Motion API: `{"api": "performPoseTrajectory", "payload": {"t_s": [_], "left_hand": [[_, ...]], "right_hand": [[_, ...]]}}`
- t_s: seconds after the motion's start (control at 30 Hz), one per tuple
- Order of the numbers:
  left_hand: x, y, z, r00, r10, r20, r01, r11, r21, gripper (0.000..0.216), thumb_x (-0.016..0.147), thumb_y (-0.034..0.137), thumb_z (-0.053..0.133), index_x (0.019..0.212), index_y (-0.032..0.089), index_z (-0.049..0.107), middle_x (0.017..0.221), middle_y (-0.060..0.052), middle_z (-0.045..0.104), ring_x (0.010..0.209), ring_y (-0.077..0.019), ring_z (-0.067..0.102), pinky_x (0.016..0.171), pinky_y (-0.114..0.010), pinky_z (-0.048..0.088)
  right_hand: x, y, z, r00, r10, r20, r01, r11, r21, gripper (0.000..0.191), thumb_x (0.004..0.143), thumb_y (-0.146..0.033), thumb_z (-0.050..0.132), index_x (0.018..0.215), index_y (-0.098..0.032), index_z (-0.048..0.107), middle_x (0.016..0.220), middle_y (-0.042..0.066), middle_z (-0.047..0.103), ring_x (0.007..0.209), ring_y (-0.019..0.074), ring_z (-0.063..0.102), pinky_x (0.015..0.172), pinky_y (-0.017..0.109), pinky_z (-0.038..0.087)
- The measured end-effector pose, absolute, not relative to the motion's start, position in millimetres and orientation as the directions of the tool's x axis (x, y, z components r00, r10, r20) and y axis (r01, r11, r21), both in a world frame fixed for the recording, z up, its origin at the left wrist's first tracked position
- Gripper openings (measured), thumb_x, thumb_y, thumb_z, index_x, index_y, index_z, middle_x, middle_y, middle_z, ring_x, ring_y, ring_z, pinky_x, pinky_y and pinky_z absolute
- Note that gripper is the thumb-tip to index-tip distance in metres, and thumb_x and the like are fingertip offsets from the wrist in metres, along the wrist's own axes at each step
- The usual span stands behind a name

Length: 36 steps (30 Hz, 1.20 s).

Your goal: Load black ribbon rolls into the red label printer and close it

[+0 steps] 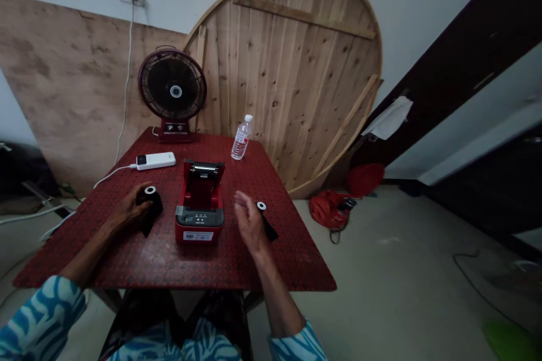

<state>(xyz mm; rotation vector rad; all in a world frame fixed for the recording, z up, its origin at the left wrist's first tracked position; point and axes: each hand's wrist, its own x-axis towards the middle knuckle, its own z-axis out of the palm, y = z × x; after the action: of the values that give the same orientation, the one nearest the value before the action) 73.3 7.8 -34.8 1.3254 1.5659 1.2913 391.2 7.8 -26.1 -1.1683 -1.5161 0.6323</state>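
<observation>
A small red and black label printer (200, 215) stands in the middle of the table with its lid raised and its inside bare. To its left, my left hand (130, 207) grips a black roll (153, 204) with a white ring-shaped core and a loose tail hanging toward the tabletop. On the printer's other side, my right hand (249, 219) is open, fingers extended and palm turned toward the printer. A second black roll (267, 224), also with a white core, stands just right of that hand, partly hidden behind it.
The red patterned table (279, 265) carries a fan (173, 87), a white power bank (156, 161) with a cable, and a plastic water bottle (241, 140) toward the back. A round wooden board (292, 79) leans on the wall behind. A red bag (326, 208) lies on the floor.
</observation>
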Motion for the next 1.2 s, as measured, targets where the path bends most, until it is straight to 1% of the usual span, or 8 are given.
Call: {"api": "performPoseTrajectory", "payload": {"t_s": [0.1,0.27,0.43,0.53,0.67,0.83,1.03,1.2], "left_hand": [[70.8,6.3,-25.5,-0.285,0.948,0.141,0.289,-0.055,0.956,0.059,0.066,0.034,0.058,0.124,0.02,0.05,0.118,-0.011,0.061,0.102,-0.0279,0.061,0.079,-0.038,0.053],[66.6,1.4,0.0,-0.365,0.849,0.382,0.396,-0.23,0.889,0.048,0.069,0.028,0.056,0.115,0.018,0.054,0.12,-0.011,0.061,0.113,-0.0292,0.057,0.095,-0.041,0.048],[89.0,-24.4,29.4,-0.281,0.832,0.479,0.467,-0.317,0.825,0.038,0.079,0.037,0.055,0.112,0.018,0.06,0.116,-0.009,0.064,0.106,-0.026,0.061,0.097,-0.043,0.046],[118.3,-44.8,46.3,-0.148,0.923,0.356,0.415,-0.269,0.869,0.035,0.081,0.043,0.056,0.106,0.02,0.064,0.109,-0.007,0.069,0.101,-0.026,0.063,0.092,-0.041,0.049],[164.9,-59.3,60.5,0.203,0.959,0.198,0.259,-0.248,0.934,0.04,0.083,0.047,0.056,0.11,0.02,0.065,0.113,-0.008,0.069,0.105,-0.0259,0.062,0.091,-0.037,0.049],[196.6,-61.2,66.5,0.498,0.861,0.104,0.246,-0.255,0.935,0.044,0.085,0.043,0.056,0.125,0.024,0.055,0.12,-0.006,0.064,0.108,-0.0238,0.06,0.092,-0.034,0.046],[192.2,-66.5,66.7,0.52,0.853,-0.033,0.157,-0.058,0.986,0.049,0.078,0.041,0.064,0.122,0.02,0.055,0.107,-0.008,0.067,0.098,-0.023,0.061,0.081,-0.034,0.048],[185.2,-69.4,62.4,0.492,0.858,-0.146,0.021,0.156,0.988,0.052,0.072,0.038,0.069,0.118,0.019,0.058,0.111,-0.008,0.065,0.097,-0.0224,0.061,0.078,-0.033,0.048]], "right_hand": [[427.5,19.6,-16.1,0.088,0.846,0.526,0.632,0.361,-0.685,0.036,0.084,-0.029,0.047,0.116,-0.019,0.058,0.116,0.012,0.062,0.113,0.0251,0.055,0.097,0.045,0.042],[461.0,34.2,-32.9,0.096,0.938,0.334,0.811,0.121,-0.572,0.037,0.073,-0.023,0.059,0.11,-0.02,0.063,0.113,0.013,0.063,0.11,0.0301,0.056,0.096,0.052,0.04],[466.6,27.5,-31.2,0.064,0.96,0.274,0.666,0.163,-0.728,0.035,0.072,-0.019,0.052,0.106,-0.02,0.063,0.106,0.009,0.067,0.102,0.0237,0.061,0.095,0.043,0.045],[461.9,3.9,-7.2,-0.072,0.984,0.16,0.29,0.174,-0.941,0.041,0.076,-0.027,0.056,0.116,-0.022,0.058,0.112,0.006,0.066,0.104,0.0222,0.061,0.092,0.04,0.048],[440.6,-35.8,28.3,-0.255,0.954,0.158,-0.049,0.15,-0.987,0.04,0.077,-0.03,0.063,0.117,-0.026,0.057,0.119,0.005,0.064,0.105,0.0207,0.06,0.088,0.035,0.05],[416.5,-62.9,50.5,-0.43,0.875,0.222,-0.058,0.218,-0.974,0.036,0.08,-0.032,0.063,0.115,-0.026,0.058,0.117,0.004,0.064,0.107,0.0195,0.059,0.092,0.034,0.048],[406.4,-63.9,48.1,-0.474,0.846,0.243,-0.047,0.251,-0.967,0.033,0.081,-0.031,0.062,0.114,-0.026,0.059,0.114,0.003,0.063,0.106,0.0176,0.059,0.093,0.032,0.046],[404.3,-63.0,39.6,-0.463,0.867,0.187,-0.032,0.194,-0.98,0.047,0.08,-0.034,0.063,0.125,-0.025,0.053,0.119,0.005,0.063,0.109,0.0197,0.059,0.094,0.034,0.046]]}}
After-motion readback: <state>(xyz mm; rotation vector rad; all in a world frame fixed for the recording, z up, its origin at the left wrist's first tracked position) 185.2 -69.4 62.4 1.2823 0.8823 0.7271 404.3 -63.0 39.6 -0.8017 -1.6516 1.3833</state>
